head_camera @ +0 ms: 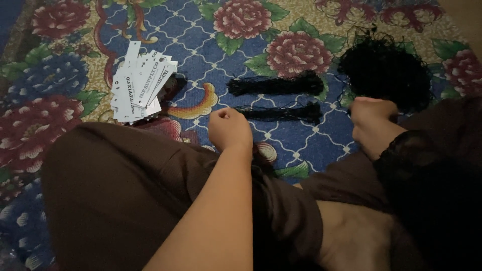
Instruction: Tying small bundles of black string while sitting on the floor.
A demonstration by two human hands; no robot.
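Note:
I sit on a floral carpet with my knees in brown cloth. My left hand [229, 129] is curled into a fist at the left end of the nearer black net bundle [283, 113], which lies stretched out flat. A second, thicker black net bundle [276, 85] lies parallel just beyond it. My right hand [370, 123] is also curled shut, a little past the right end of the nearer bundle and just below a loose heap of black netting [385, 70]. Whether it holds any thread is hidden.
A fanned stack of white paper tags [141, 86] lies on the carpet [201, 45] at the left, partly over a small dark object [175, 84]. More black netting [427, 175] rests on my right leg. My left knee [115, 190] fills the lower left.

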